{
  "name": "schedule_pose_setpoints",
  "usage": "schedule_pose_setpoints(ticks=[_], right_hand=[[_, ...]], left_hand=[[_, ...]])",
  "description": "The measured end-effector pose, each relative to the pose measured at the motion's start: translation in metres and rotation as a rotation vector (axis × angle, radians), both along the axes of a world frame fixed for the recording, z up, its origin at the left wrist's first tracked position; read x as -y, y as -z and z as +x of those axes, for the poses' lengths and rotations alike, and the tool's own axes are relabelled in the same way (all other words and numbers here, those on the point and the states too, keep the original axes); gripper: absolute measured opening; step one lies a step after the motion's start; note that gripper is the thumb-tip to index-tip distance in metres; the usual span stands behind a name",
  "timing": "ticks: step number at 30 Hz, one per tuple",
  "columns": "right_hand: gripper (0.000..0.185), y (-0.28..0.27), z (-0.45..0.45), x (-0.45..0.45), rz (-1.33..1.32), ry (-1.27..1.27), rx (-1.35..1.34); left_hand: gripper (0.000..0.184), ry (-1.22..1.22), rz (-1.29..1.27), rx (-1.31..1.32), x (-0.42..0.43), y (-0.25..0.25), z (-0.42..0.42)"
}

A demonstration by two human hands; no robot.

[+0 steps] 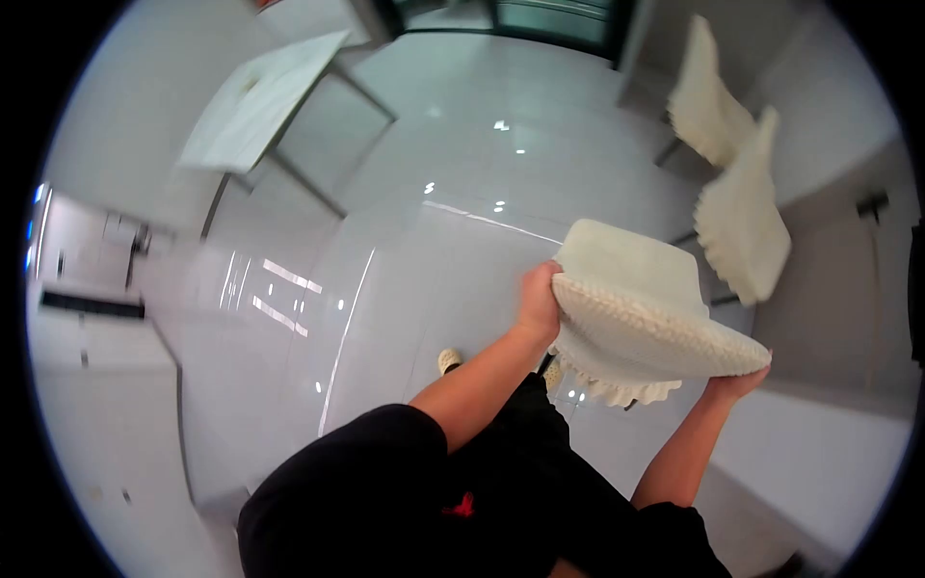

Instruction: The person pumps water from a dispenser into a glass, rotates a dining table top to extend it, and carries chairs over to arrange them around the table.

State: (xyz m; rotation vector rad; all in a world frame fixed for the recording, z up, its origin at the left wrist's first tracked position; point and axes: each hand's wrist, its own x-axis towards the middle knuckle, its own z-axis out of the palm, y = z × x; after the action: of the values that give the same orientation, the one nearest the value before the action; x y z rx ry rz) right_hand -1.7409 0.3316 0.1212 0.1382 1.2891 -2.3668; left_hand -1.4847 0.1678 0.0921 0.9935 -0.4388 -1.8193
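A chair in a cream fabric cover (631,258) with a ruffled edge is in front of me, at the right of the middle. My left hand (541,301) is closed around the near left edge of the chair. Its opposite edge, lower right, is gripped by my right hand (739,382); those fingers are partly hidden behind the cover. Most of the chair's legs are out of sight under the fabric.
Two more cream-covered chairs (744,229) stand along the right wall. A white-topped table (265,104) with metal legs is at the upper left. White cabinets (106,395) line the left side. Glossy tiles (405,279) cover the floor, and a glass door (554,21) is at the back.
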Motion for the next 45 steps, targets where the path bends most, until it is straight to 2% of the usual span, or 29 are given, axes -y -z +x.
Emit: schedule_pose_setpoints(ticks=[3,4,7,8,11,12,14,16,18,19,20,21,22,24,26,28,29,31,32,33,35,36,38,40,41,43,45], right_hand=[[0.036,-0.023,0.059,0.055,0.038,-0.116,0.031],[0.041,-0.01,0.074,0.075,-0.01,-0.172,-0.063],[0.046,-0.001,0.143,0.133,0.026,-0.31,-0.035],[0.047,-0.024,0.156,0.136,-0.01,-0.397,-0.022],[0.045,-0.008,0.219,0.189,-0.037,-0.579,-0.115],[0.045,-0.004,0.246,0.204,-0.037,-0.608,-0.124],[0.041,-0.005,0.299,0.239,-0.207,-0.805,-0.076],[0.039,-0.017,0.359,0.269,-0.214,-0.869,-0.075],[0.037,-0.012,0.421,0.304,-0.232,-0.911,-0.07],[0.037,-0.005,0.447,0.322,-0.233,-0.96,-0.17],[0.036,-0.009,0.475,0.336,-0.234,-1.008,-0.271],[0.036,-0.016,0.501,0.348,-0.264,-1.089,-0.191],[0.035,-0.029,0.536,0.36,-0.296,-1.169,-0.11],[0.034,-0.031,0.584,0.393,-0.31,-1.282,-0.137],[0.034,-0.04,0.647,0.423,-0.332,-1.316,-0.037],[0.034,-0.043,0.703,0.458,-0.321,-1.364,0.05],[0.034,-0.038,0.726,0.479,-0.299,-1.407,0.129],[0.033,-0.027,0.772,0.521,-0.397,-1.613,0.205],[0.033,-0.031,0.803,0.541,-0.389,-1.578,0.345],[0.033,-0.031,0.835,0.559,-0.419,-1.6,0.37],[0.039,-0.036,0.877,0.59,-0.542,-1.797,0.222],[0.043,-0.043,0.903,0.601,-0.508,-1.739,0.325],[0.043,-0.056,0.96,0.631,-0.575,-1.779,0.287],[0.044,-0.058,1.013,0.653,-0.639,-1.908,0.3],[0.044,-0.06,1.041,0.664,-0.636,-1.927,0.298],[0.044,-0.067,1.088,0.683,-0.572,-1.927,0.328],[0.045,-0.054,1.148,0.706,-0.596,-1.972,0.249]], left_hand=[[0.024,-0.119,-0.175,0.153,0.014,-0.011,0.078],[0.024,-0.142,-0.277,0.234,0.026,-0.012,0.108],[0.025,-0.311,-0.366,0.373,0.051,-0.017,0.195],[0.025,-0.364,-0.375,0.376,0.039,-0.036,0.201],[0.026,-0.574,-0.304,0.336,0.045,-0.047,0.283],[0.025,-0.648,-0.356,0.374,0.044,-0.053,0.316],[0.024,-0.748,-0.41,0.416,0.042,-0.063,0.37],[0.023,-0.895,-0.428,0.508,0.038,-0.071,0.415],[0.023,-1.073,-0.399,0.326,0.036,-0.073,0.459],[0.024,-1.114,-0.451,0.552,0.033,-0.084,0.481],[0.023,-1.168,-0.474,0.612,0.033,-0.088,0.5],[0.023,-1.222,-0.493,0.674,0.032,-0.092,0.518],[0.023,-1.293,-0.491,0.565,0.035,-0.092,0.539],[0.023,-1.347,-0.519,0.576,0.038,-0.103,0.569],[0.023,-1.398,-0.546,0.599,0.053,-0.116,0.605],[0.023,-1.579,-0.487,0.671,0.074,-0.127,0.636],[0.023,-1.592,-0.483,0.694,0.085,-0.129,0.653],[0.023,-1.615,-0.483,0.452,0.101,-0.143,0.683],[0.023,-1.673,-0.467,0.679,0.118,-0.148,0.698],[0.023,-1.737,-0.428,0.905,0.136,-0.154,0.714],[0.021,-1.821,-0.549,1.098,0.155,-0.151,0.749],[0.02,-1.811,-0.528,1.042,0.165,-0.158,0.761],[0.018,-1.805,-0.497,0.967,0.185,-0.171,0.796],[0.016,-1.894,-0.598,0.666,0.198,-0.171,0.837],[0.016,-1.913,-0.591,0.665,0.207,-0.168,0.859],[0.016,-1.897,-0.554,0.921,0.228,-0.165,0.897],[0.016,-1.962,-0.454,0.956,0.26,-0.16,0.949]])
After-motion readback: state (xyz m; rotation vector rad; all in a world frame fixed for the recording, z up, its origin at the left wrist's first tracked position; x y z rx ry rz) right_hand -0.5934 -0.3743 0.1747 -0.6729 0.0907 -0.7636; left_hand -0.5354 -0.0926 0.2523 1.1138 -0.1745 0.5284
